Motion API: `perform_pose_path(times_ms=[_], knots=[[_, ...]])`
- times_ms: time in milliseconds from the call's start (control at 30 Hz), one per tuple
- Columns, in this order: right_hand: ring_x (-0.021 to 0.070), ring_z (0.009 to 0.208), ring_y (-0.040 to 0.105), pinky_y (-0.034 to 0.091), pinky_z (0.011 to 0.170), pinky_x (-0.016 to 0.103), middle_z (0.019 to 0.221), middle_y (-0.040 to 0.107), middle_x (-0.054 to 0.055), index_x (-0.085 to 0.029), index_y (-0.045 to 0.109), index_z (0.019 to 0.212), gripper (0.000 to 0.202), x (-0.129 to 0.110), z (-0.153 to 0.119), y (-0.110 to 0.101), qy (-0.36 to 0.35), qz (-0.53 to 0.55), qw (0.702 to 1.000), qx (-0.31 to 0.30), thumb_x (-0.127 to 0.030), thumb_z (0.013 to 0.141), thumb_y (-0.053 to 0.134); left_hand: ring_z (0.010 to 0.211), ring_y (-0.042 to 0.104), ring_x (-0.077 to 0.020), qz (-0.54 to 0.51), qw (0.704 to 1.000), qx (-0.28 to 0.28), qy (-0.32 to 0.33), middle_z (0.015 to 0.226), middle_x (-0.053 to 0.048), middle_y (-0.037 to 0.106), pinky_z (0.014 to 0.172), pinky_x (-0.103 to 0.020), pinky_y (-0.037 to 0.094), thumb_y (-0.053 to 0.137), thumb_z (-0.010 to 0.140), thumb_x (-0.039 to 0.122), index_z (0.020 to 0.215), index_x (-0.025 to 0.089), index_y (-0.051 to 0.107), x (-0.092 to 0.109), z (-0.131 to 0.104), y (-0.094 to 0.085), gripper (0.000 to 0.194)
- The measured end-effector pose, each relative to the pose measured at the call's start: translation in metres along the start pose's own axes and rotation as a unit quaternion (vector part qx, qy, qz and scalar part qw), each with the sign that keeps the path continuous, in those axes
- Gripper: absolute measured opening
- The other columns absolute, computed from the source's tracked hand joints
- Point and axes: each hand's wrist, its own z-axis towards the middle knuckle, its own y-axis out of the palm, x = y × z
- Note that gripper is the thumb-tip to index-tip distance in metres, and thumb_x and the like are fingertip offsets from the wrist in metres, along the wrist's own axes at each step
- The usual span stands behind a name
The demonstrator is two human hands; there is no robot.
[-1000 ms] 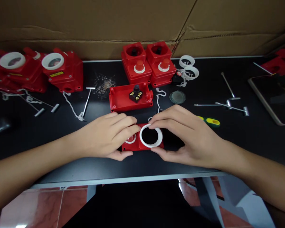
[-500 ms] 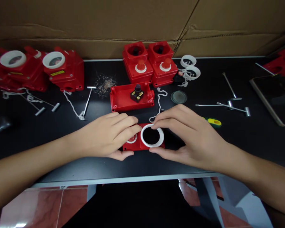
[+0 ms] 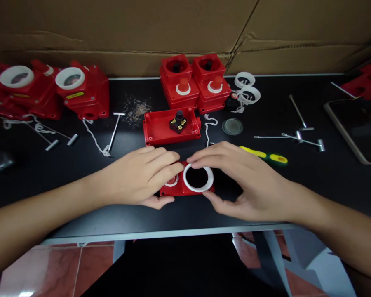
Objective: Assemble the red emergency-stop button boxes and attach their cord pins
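A red box cover (image 3: 177,190) lies flat near the table's front edge. On its right part sits a white ring (image 3: 210,178) around a dark round opening. My right hand (image 3: 250,185) grips this ring, fingertips on the far rim and thumb on the near rim. My left hand (image 3: 145,177) is closed over the cover's left end, beside a small red light or button with a white collar (image 3: 172,181); its fingers partly hide that end. Just behind stands an open red box base (image 3: 160,128) holding a black part with brass contacts (image 3: 178,122).
Two red boxes (image 3: 185,101) stand at the back, with white rings (image 3: 251,95) and a glass disc (image 3: 232,126) to their right. Finished-looking red boxes (image 3: 92,93) with small metal hammers (image 3: 116,130) are left. A yellow-green screwdriver (image 3: 270,158), more hammers (image 3: 309,140) and a tablet-like device (image 3: 358,128) lie right.
My right hand has turned around the white ring: its fingers moved left along the far rim, its thumb right along the near rim. More of the screwdriver shows. My left hand stayed still.
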Motion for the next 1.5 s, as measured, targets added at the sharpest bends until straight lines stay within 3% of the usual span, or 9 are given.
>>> perform_pose_path(times_ms=[167, 333, 600, 867, 1067, 1200, 1400, 1500], knots=[[0.0122, 0.123, 0.073, 0.062, 0.108, 0.03, 0.137, 0.078, 0.004, -0.017, 0.067, 0.133, 0.036, 0.001, 0.002, -0.001, 0.007, 0.008, 1.0, 0.01, -0.029, 0.101, 0.079, 0.107, 0.078, -0.0331, -0.002, 1.0, -0.005, -0.003, 0.127, -0.02, 0.08, 0.088, -0.044, 0.059, 0.054, 0.121, 0.043, 0.142, 0.011, 0.056, 0.0, 0.001, 0.0, 0.038], [0.0112, 0.111, 0.069, 0.06, 0.096, 0.027, 0.124, 0.079, 0.004, -0.018, 0.068, 0.134, 0.042, 0.001, 0.001, 0.002, 0.012, -0.013, 1.0, 0.021, -0.043, 0.104, 0.082, 0.108, 0.078, -0.033, -0.016, 1.0, -0.006, -0.008, 0.13, -0.02, 0.078, 0.09, -0.044, 0.057, 0.062, 0.118, 0.047, 0.145, 0.011, 0.058, -0.001, 0.0, 0.002, 0.044], [0.0093, 0.124, 0.07, 0.062, 0.108, 0.024, 0.132, 0.076, 0.007, -0.016, 0.069, 0.134, 0.045, 0.004, 0.001, 0.003, 0.011, -0.005, 0.999, 0.03, -0.044, 0.103, 0.085, 0.105, 0.077, -0.0332, -0.007, 1.0, 0.002, 0.001, 0.128, -0.02, 0.078, 0.088, -0.044, 0.058, 0.057, 0.12, 0.045, 0.144, 0.01, 0.058, -0.001, 0.001, 0.001, 0.042], [0.0108, 0.116, 0.072, 0.063, 0.103, 0.027, 0.127, 0.076, 0.008, -0.018, 0.068, 0.129, 0.046, 0.004, 0.001, 0.002, 0.012, -0.015, 0.999, 0.03, -0.049, 0.101, 0.086, 0.107, 0.078, -0.0318, -0.006, 1.0, 0.0, -0.005, 0.129, -0.019, 0.079, 0.088, -0.043, 0.059, 0.053, 0.122, 0.045, 0.144, 0.012, 0.057, 0.0, 0.0, 0.001, 0.04], [0.0158, 0.116, 0.072, 0.067, 0.099, 0.032, 0.126, 0.074, 0.012, -0.017, 0.065, 0.142, 0.064, 0.003, -0.001, 0.008, 0.042, -0.045, 0.998, 0.028, -0.063, 0.101, 0.082, 0.105, 0.077, -0.0334, -0.003, 1.0, 0.0, 0.002, 0.127, -0.021, 0.079, 0.088, -0.044, 0.06, 0.056, 0.121, 0.044, 0.143, 0.009, 0.058, -0.002, 0.001, 0.001, 0.042], [0.0176, 0.125, 0.071, 0.069, 0.106, 0.033, 0.135, 0.069, 0.016, -0.014, 0.063, 0.151, 0.08, 0.006, -0.002, 0.001, 0.028, -0.038, 0.999, 0.007, -0.073, 0.099, 0.079, 0.107, 0.078, -0.035, -0.011, 1.0, 0.0, -0.001, 0.13, -0.022, 0.079, 0.088, -0.046, 0.06, 0.059, 0.119, 0.046, 0.146, 0.01, 0.057, -0.002, 0.0, 0.001, 0.045], [0.0163, 0.135, 0.071, 0.067, 0.115, 0.031, 0.145, 0.071, 0.014, -0.018, 0.061, 0.155, 0.055, 0.007, -0.002, -0.016, 0.004, 0.005, 1.0, -0.027, -0.035, 0.105, 0.077, 0.109, 0.08, -0.0351, -0.021, 1.0, -0.005, -0.009, 0.133, -0.021, 0.079, 0.088, -0.046, 0.061, 0.064, 0.116, 0.045, 0.147, 0.014, 0.057, -0.002, -0.001, 0.0, 0.045], [0.0131, 0.129, 0.071, 0.066, 0.114, 0.026, 0.14, 0.074, 0.012, -0.016, 0.064, 0.151, 0.051, 0.007, -0.001, -0.015, -0.008, 0.006, 1.0, -0.026, -0.033, 0.105, 0.078, 0.108, 0.079, -0.0357, -0.019, 1.0, -0.004, -0.004, 0.13, -0.023, 0.08, 0.087, -0.046, 0.061, 0.062, 0.117, 0.044, 0.146, 0.011, 0.055, -0.002, 0.0, -0.001, 0.044]])
